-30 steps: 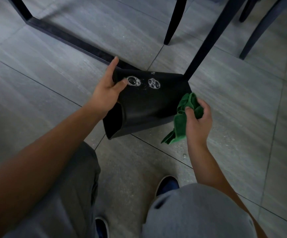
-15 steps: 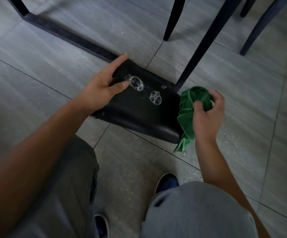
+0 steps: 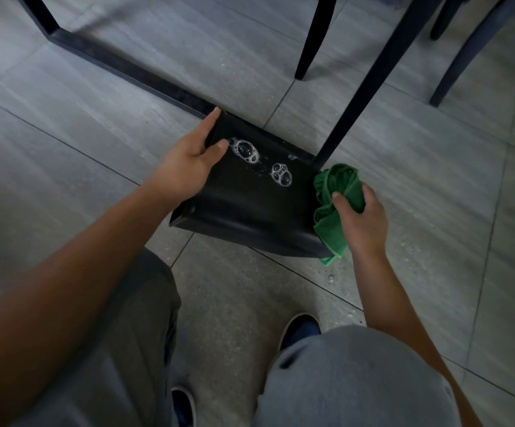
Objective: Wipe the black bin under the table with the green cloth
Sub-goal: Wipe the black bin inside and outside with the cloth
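The black bin (image 3: 247, 208) lies on its side on the grey tiled floor, below the table frame. Two patches of soap foam (image 3: 245, 151) sit on its upward face. My left hand (image 3: 193, 160) grips the bin's far left edge, fingers over the edge and thumb on the top face. My right hand (image 3: 359, 217) holds the bunched green cloth (image 3: 333, 192) against the bin's right end, with a corner of cloth hanging down past the bin's lower corner.
A black table base bar (image 3: 120, 61) runs diagonally across the floor behind the bin. A slanted black leg (image 3: 364, 84) comes down just beside the cloth. More dark chair legs (image 3: 311, 38) stand behind. My knees and shoes fill the lower frame.
The bin has turned in my left hand, so its open mouth no longer shows. My right hand with the cloth has shifted to the bin's right end.
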